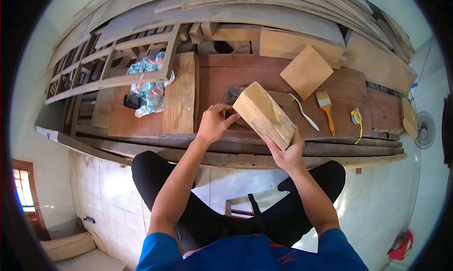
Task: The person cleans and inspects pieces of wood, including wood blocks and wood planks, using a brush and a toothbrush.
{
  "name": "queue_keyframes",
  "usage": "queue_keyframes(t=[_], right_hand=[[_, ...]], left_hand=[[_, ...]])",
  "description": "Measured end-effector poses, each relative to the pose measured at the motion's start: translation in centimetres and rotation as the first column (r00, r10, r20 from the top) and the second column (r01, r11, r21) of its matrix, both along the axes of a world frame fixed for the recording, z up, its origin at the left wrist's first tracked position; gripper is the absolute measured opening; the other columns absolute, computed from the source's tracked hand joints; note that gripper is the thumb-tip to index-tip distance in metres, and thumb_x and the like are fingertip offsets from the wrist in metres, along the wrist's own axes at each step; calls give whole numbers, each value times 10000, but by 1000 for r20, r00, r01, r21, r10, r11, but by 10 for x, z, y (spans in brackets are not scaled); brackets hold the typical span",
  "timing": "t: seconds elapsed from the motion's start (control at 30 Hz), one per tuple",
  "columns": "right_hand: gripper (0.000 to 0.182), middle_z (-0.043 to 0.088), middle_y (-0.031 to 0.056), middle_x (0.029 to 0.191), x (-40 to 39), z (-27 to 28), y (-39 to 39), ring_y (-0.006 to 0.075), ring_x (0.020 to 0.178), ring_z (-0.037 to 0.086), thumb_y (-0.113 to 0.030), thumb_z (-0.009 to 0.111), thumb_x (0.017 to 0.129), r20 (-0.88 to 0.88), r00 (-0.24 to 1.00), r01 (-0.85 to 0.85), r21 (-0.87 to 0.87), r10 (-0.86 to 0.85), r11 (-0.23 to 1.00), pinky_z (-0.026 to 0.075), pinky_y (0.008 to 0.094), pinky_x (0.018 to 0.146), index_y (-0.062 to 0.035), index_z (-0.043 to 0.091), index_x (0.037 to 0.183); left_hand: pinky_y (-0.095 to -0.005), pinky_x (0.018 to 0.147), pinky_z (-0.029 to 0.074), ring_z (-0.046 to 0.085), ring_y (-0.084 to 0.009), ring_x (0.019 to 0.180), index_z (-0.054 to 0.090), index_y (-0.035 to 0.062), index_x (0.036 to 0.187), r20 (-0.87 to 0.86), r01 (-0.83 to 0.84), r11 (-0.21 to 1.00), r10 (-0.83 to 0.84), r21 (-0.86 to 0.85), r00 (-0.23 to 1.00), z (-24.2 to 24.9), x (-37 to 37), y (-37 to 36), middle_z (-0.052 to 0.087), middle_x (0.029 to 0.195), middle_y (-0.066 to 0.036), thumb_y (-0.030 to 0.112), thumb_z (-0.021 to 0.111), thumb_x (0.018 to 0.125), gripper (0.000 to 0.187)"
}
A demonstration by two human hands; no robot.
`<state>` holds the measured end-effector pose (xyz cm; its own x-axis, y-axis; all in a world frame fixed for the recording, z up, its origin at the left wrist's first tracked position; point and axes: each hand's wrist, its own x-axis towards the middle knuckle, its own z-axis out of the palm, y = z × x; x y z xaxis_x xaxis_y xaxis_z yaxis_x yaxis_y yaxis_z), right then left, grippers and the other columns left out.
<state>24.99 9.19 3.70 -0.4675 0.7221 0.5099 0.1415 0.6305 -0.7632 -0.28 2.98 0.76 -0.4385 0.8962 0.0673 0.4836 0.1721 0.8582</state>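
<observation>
Over the reddish board (217,82), a wood block (270,115) is held tilted, its near end clamped between thumb and fingers of the right hand (286,153), probably so the far end is left free. That end is met by the bunched fingertips of the left hand (213,125); whether anything is pinched can't be told. Paintbrush (326,113) and tape measure (356,118) are laid to the right, seemingly for reach.

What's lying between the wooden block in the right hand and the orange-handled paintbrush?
A slim white tool lies between the wooden block and the paintbrush, touching neither as far as the head view shows.
</observation>
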Motion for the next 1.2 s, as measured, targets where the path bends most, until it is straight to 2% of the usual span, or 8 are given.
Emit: queue_keyframes(t=[0.23, 0.37, 0.47, 0.5, 0.73, 1.03, 1.13, 1.2], right_hand=[[465, 746, 219, 1018, -3, 1, -5, 323, 900, 766, -176, 834, 882, 15, 1000, -24, -103, 26, 994, 589, 383, 762, 54, 576, 1193], [470, 739, 237, 1000, -5, 9, -6, 342, 913, 756, -186, 843, 872, -186, 981, 68, 31, -62, 997, 578, 394, 791, 57, 574, 1172], [450, 737, 223, 1010, -2, 4, -4, 330, 915, 751, -176, 844, 869, -85, 994, 80, 90, -72, 993, 574, 393, 791, 46, 578, 1156], [421, 736, 205, 1034, 0, 5, -4, 307, 925, 742, -157, 840, 869, 141, 989, 71, -145, -51, 987, 567, 388, 797, 29, 581, 1145], [536, 687, 176, 1151, 3, -4, -11, 256, 1034, 685, -85, 844, 848, -248, 967, 56, -35, -63, 998, 535, 346, 897, 69, 543, 1263], [591, 598, 175, 1293, 15, -2, 7, 250, 1195, 600, -41, 817, 863, -258, 957, 129, -43, -135, 991, 467, 363, 1029, 78, 510, 1353], [588, 601, 168, 1303, 21, 1, 16, 236, 1189, 602, -54, 811, 877, -168, 965, 188, -97, -202, 977, 466, 363, 1028, 83, 503, 1359], [610, 607, 152, 1329, 17, 7, 18, 213, 1218, 592, -88, 800, 894, -287, 921, 130, -405, -261, 905, 457, 360, 1050, 47, 498, 1406]], left_hand=[[-339, 775, 520, 599, -211, 802, 787, 11, 1095, -16, 105, 994, -105, -27, 994, 7, -9, -4, 765, 994, -121, 278, 835, 862, 358], [-339, 800, 525, 620, -204, 841, 782, 16, 1127, 16, 78, 997, -78, 16, 997, 1, -9, -4, 770, 1040, -132, 268, 836, 862, 370], [-338, 801, 523, 619, -201, 846, 780, 9, 1124, 38, 68, 998, -68, -4, 997, 2, -9, -5, 767, 1035, -132, 270, 844, 852, 382], [-336, 801, 521, 617, -206, 840, 775, 10, 1137, -13, 113, 994, -113, 15, 994, 0, -13, -4, 765, 1039, -130, 278, 850, 843, 405], [-328, 784, 490, 579, -198, 829, 758, -11, 1171, -67, 134, 988, -129, 73, 989, -5, -12, -6, 738, 1024, -142, 239, 838, 851, 413], [-325, 806, 507, 599, -192, 848, 670, 45, 1235, -116, 33, 980, -10, 199, 993, 5, 10, -4, 694, 1067, -89, 195, 799, 886, 402], [-299, 825, 504, 616, -155, 901, 639, 63, 1308, 7, 30, 982, -32, 187, 999, 6, 13, 5, 683, 1104, -75, 177, 683, 990, 341], [-291, 837, 503, 622, -146, 930, 635, 64, 1328, 121, 18, 983, -40, 180, 992, 2, 11, 11, 682, 1107, -70, 186, 628, 1036, 316]])
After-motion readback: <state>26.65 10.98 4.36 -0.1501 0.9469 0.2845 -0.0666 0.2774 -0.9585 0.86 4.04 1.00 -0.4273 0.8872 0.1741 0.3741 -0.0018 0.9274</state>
